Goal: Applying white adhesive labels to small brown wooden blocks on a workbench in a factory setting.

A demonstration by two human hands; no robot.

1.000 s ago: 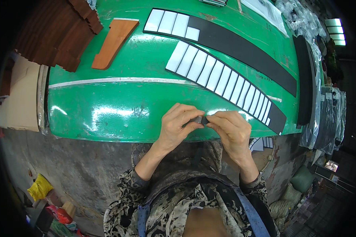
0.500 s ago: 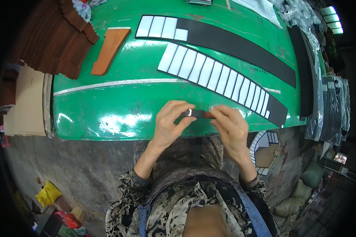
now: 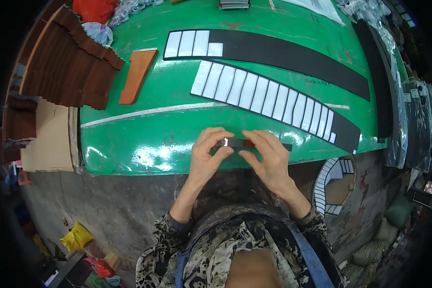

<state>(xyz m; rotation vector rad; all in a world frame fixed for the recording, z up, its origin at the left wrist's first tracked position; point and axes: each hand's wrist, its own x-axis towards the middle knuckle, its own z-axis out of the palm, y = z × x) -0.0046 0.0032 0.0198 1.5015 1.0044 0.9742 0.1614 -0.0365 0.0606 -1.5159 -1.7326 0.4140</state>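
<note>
1. At the far left a stack of dark brown ridged sheets (image 3: 67, 62) lay off the desk's upper left corner, with flat cardboard (image 3: 48, 139) below it beside the desk's left edge.
2. An orange-brown flat piece (image 3: 137, 75) lay on the green desk (image 3: 144, 144), just right of the brown stack.
3. The left hand (image 3: 208, 156) was over the desk's near edge, thumb and fingers pinched shut on the left end of a small dark strip (image 3: 236, 143).
4. That strip was held level between both hands just above the near edge of the desk; a small white patch showed at its left end and a brownish part toward its right.
5. The right hand (image 3: 270, 161) was closed on the strip's right part, fingers on top and thumb beneath; a short dark end stuck out past those fingers to the right.
6. Beyond the hands a long black band (image 3: 338, 129) ran slantwise across the desk, covered for most of its length by a row of white rectangles (image 3: 254, 91), its right end bare.
7. Farther back a second long black band (image 3: 293, 55) carried only a few white rectangles at its left end.
8. At the right, a curved strip of white rectangles (image 3: 321, 187) hung below the desk edge, and dark sheets in clear plastic (image 3: 413, 120) lay along the desk's right side.
</note>
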